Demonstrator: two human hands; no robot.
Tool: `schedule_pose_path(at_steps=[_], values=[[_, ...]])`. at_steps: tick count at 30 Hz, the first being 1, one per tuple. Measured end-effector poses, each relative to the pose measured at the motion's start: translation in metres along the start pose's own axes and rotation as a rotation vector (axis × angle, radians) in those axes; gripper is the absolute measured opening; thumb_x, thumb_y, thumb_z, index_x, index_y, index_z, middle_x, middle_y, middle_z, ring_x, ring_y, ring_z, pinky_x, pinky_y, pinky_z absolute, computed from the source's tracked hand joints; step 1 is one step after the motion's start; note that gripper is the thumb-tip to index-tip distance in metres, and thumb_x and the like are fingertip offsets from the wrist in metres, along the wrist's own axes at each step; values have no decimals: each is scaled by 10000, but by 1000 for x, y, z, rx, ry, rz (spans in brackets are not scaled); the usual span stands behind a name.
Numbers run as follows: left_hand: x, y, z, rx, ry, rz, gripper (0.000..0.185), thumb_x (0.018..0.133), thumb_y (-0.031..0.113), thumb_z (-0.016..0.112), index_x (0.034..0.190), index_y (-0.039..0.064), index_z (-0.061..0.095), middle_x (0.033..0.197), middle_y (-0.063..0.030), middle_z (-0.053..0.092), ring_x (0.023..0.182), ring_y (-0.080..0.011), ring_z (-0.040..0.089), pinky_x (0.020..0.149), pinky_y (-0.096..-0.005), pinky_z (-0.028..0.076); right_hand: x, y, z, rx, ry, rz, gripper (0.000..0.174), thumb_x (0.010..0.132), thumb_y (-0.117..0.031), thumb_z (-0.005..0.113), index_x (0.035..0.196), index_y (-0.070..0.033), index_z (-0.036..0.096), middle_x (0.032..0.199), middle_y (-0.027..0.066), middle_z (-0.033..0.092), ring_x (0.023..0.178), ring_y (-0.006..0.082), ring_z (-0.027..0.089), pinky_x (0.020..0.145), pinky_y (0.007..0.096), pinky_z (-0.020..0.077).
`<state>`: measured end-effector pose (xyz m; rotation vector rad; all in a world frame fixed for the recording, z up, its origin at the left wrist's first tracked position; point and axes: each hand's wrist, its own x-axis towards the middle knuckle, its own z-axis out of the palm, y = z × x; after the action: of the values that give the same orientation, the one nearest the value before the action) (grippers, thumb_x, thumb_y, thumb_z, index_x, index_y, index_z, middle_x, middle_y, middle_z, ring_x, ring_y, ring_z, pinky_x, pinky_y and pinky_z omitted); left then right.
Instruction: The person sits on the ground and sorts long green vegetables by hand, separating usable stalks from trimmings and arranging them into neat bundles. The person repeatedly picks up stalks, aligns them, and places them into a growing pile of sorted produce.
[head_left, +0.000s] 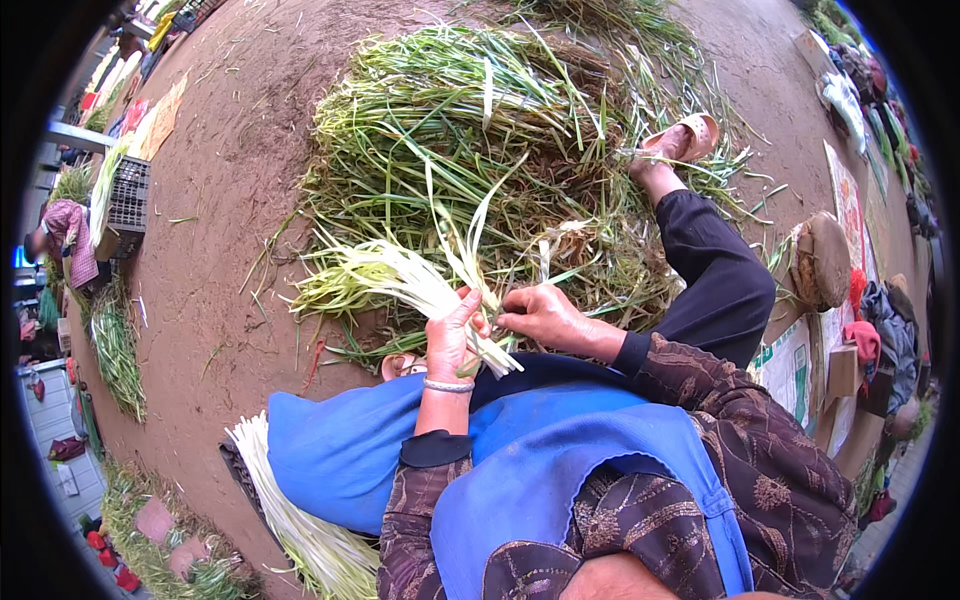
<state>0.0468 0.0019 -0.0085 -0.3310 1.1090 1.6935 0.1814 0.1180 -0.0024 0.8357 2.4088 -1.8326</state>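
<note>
My left hand (452, 337), with a bracelet at the wrist, is closed round a bunch of pale leafy stalks (409, 277) above my lap. The cut-looking white ends poke out below the fist, and the yellow-green tips point up and left. Just right of it, my right hand (541, 316) pinches thin leaves at the side of the bunch; whether it also holds a small tool cannot be told. Beyond both hands lies a large heap of green stalks with roots (450, 135). More pale stalks (300, 517) lie in a row by my blue apron (345, 450).
My sandalled foot (686, 139) rests at the heap's right edge. A round stool or block (821, 261) stands at the right, near cardboard sheets and cloths. At the far left a person (69, 240) sits beside a black plastic crate (129, 199). Another green heap (172, 525) lies lower left.
</note>
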Motion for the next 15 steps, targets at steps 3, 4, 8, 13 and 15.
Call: schedule_pose_path(at_steps=[3, 4, 8, 13, 15], values=[[2, -6, -3, 39, 79, 23, 171, 862, 40, 691, 991, 11, 581, 727, -55, 616, 503, -116, 540, 412, -258, 433, -6, -3, 5, -200, -49, -4, 280, 840, -275, 658, 935, -13, 677, 717, 162, 653, 678, 245, 658, 634, 383, 499], [3, -6, -4, 35, 71, 29, 168, 861, 40, 691, 984, 12, 581, 717, -51, 610, 501, -116, 541, 413, -257, 432, -4, -4, 6, -36, -74, 90, 282, 848, -273, 660, 949, -11, 674, 716, 135, 654, 647, 216, 648, 601, 366, 494], [1, -2, -6, 105, 75, 24, 110, 888, 48, 656, 967, 22, 584, 719, -28, 595, 520, -108, 537, 431, -251, 425, 18, 1, 5, 633, -73, 292, 462, 888, -333, 664, 1171, 23, 583, 787, 35, 642, 571, 82, 575, 482, 238, 457], [-5, -1, -4, 170, 46, 11, 88, 889, 68, 657, 954, 29, 613, 720, -15, 601, 534, -98, 541, 442, -247, 424, 49, 3, 7, 717, -126, 271, 217, 872, -221, 700, 951, -25, 650, 719, 2, 635, 529, 36, 509, 478, 191, 403], [-5, -2, -5, 191, 79, 11, 84, 874, 48, 664, 940, 29, 615, 708, -11, 597, 524, -95, 539, 437, -237, 424, 53, 1, 9, 672, -72, 267, 172, 865, -196, 697, 895, -30, 659, 713, 4, 636, 541, 39, 522, 478, 198, 412]])
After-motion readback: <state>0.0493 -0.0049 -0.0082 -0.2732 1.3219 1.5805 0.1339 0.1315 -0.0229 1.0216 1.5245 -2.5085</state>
